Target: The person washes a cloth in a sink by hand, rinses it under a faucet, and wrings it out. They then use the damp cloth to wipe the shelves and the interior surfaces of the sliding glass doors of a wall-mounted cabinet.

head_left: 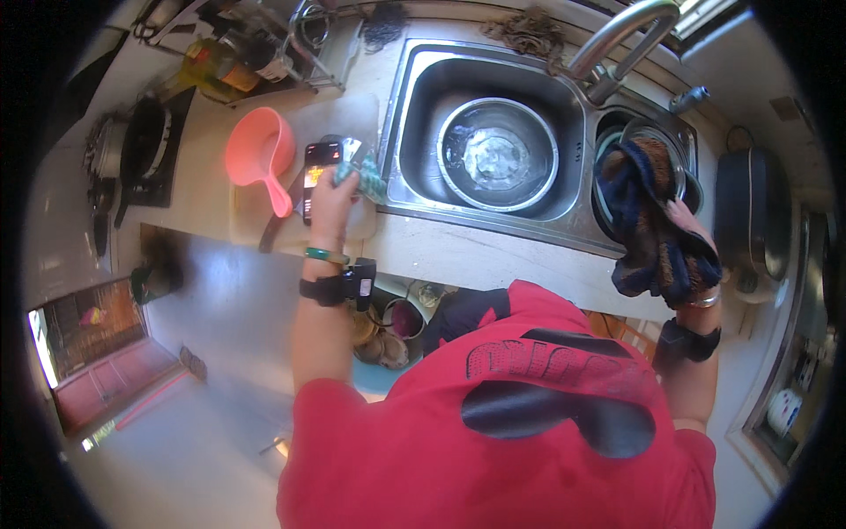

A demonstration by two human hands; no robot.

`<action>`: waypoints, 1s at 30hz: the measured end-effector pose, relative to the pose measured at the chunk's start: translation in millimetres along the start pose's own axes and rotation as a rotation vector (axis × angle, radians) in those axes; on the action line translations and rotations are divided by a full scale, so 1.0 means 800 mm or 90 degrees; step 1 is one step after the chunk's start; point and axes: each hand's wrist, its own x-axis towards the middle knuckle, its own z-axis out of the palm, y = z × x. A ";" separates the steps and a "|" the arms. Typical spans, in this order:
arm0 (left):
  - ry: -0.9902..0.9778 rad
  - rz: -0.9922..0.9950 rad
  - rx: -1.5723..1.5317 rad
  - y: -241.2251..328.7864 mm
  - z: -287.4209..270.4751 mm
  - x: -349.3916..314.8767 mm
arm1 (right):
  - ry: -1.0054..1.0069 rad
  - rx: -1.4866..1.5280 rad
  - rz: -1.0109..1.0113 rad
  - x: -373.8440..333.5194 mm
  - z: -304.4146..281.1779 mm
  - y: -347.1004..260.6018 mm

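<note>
My left hand (331,201) is over the counter left of the sink, its fingers closed on a small teal patterned cloth (372,182). A phone (310,181) with a lit screen lies right beside that hand, partly covered by it. At the right, my right hand (693,226) grips a dark blue and brown towel (648,216), which hangs over the small basin and the counter's front edge. Part of that hand is hidden by the towel. A pink dipper (262,152) rests on the counter left of the phone.
A metal bowl of water (498,155) sits in the large sink basin (421,97). Behind the small basin rises the faucet (608,53). Dishes are partly covered by the towel. Bottles (231,69) stand at the back left, near a black pan (145,137). A dark appliance (752,212) is far right.
</note>
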 end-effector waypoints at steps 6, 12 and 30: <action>0.025 0.068 0.220 -0.099 0.004 -0.013 | -0.086 -0.060 0.122 0.046 0.053 0.016; 0.145 0.237 0.536 -0.089 0.043 -0.037 | -0.199 -0.104 0.159 0.086 0.084 0.021; -0.068 0.157 0.399 -0.020 0.157 -0.006 | -0.058 -0.634 0.232 0.338 0.053 0.176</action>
